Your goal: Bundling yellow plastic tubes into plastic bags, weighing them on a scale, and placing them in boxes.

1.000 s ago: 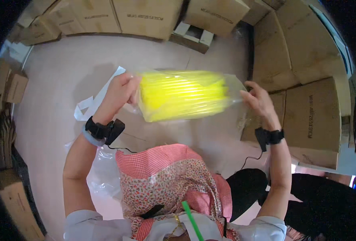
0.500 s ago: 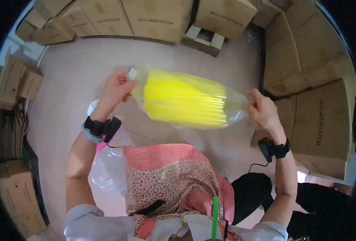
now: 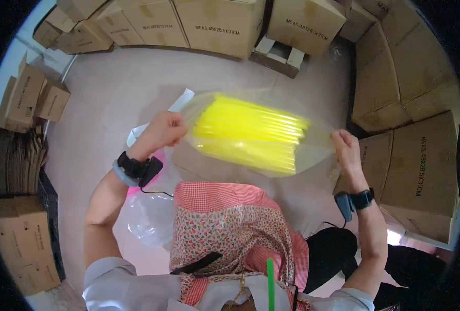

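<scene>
A clear plastic bag stretches between my two hands, above the floor. Inside it lies a bundle of bright yellow sticks or tubes, side by side and slanting slightly down to the right. My left hand is closed on the bag's left end, fingers pinched. At the opposite end my right hand grips the plastic with curled fingers. White strips show beside my left hand; whether they touch the bag I cannot tell. Below my left wrist, another clear plastic bag with some pink lies on the floor.
Cardboard boxes line the far side, and tall stacked boxes stand close on the right. Flattened cardboard is piled at the left, near small boxes. A patterned apron covers my lap.
Both hands still hold the bag. Its right end, bunched before, now spreads wider, and the bundle tilts more. The whole view has shifted a little, moving the boxes to the right in the picture.
</scene>
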Available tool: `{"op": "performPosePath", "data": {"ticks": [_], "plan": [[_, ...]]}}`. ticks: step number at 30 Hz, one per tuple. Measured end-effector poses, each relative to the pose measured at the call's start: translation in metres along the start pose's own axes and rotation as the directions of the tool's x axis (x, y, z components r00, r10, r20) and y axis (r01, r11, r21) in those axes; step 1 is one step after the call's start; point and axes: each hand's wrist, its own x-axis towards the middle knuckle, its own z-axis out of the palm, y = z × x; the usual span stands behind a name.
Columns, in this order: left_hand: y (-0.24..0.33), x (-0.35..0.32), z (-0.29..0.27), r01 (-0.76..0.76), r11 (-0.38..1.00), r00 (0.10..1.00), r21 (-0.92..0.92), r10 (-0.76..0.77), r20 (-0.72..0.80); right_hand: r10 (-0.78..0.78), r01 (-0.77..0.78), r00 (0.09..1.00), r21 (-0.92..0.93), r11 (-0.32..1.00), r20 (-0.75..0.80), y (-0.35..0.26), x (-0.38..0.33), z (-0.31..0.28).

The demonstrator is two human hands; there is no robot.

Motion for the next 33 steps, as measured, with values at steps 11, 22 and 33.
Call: {"op": "performPosePath", "data": {"ticks": [11,22,33], "plan": [[0.026,0.03,0.021,-0.066,0.987,0.987,0.147,0.086,-0.134,-0.212,0.207,0.977,-0.209,0.956,0.001,-0.027,0.03,0.036],[0.06,0.018,0.055,-0.574,0.386,0.662,0.722,0.738,0.132,-0.478,0.399,0.877,-0.469,0.788,-0.058,-0.015,0.023,0.034],[0.068,0.162,0.127,-0.416,0.745,0.885,0.521,0.203,0.418,-0.451,0.384,0.884,-0.356,0.852,-0.126,-0.015,0.021,0.046]]}}
